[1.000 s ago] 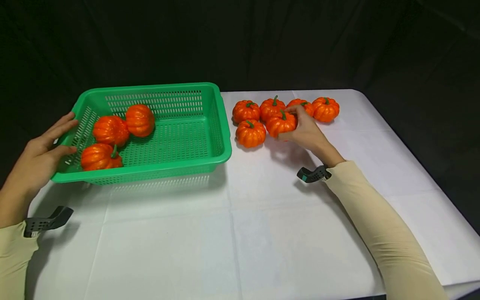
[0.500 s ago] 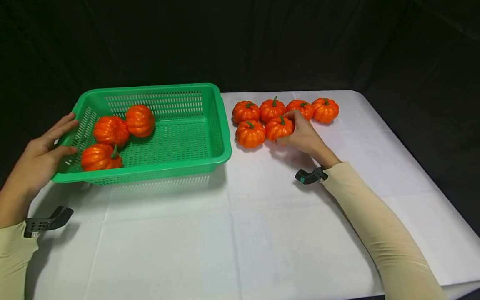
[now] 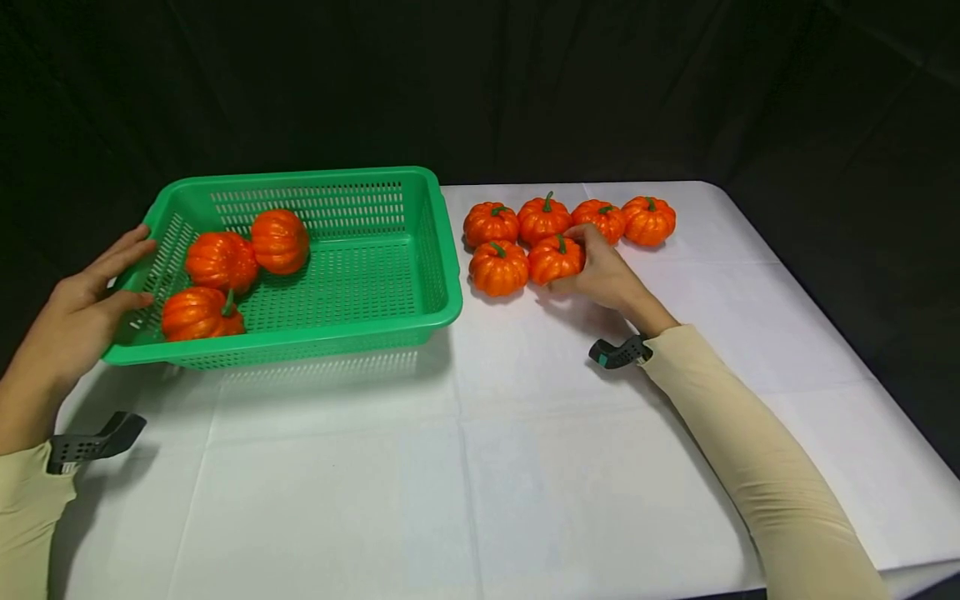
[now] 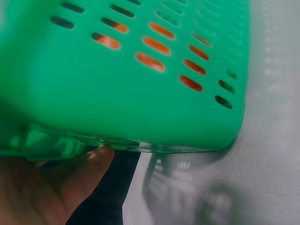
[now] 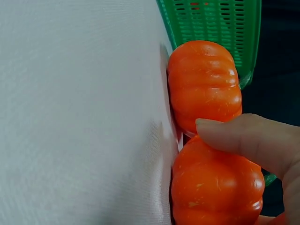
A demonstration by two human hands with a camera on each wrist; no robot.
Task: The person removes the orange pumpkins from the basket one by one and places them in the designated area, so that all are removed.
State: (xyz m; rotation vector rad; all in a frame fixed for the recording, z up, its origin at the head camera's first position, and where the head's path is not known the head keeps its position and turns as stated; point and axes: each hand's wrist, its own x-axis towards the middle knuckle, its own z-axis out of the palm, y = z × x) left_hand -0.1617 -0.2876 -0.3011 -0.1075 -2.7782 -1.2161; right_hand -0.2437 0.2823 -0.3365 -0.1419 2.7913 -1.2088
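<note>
Since a second ago, the orange pumpkin (image 3: 555, 261) in the right hand (image 3: 606, 273) has been brought a bit lower and closer to the green basket (image 3: 345, 331), while the basket itself hasn't been budged. It's now placed right of the basket, second in the front row, just beside the front pumpkin (image 3: 498, 269) nearest the basket. Whether those two touch can't be told for sure.

That pumpkin is gripped by the right hand, thumb on the near side and fingers round the far side. Its green stem is only shown in the head view. In the right wrist view the thumb is seen laid over its side, tip close to the neighbouring pumpkin, and both are seen sitting right at the white surface (image 3: 337, 467), with a corner of the basket behind them.

Four more pumpkins (image 3: 545, 220) are lined up behind, also right of the basket. Three pumpkins (image 3: 222, 262) are held inside the basket, bunched toward its left end.

The left hand (image 3: 71, 321) is rested against the basket's left end, fingers stretched out rather than curled. From the left wrist view, the outside wall of the basket is shown up close, with orange peeking through the slots (image 4: 150, 61), and the thumb is seen at its edge. The fingers are better seen from the head view.
</note>
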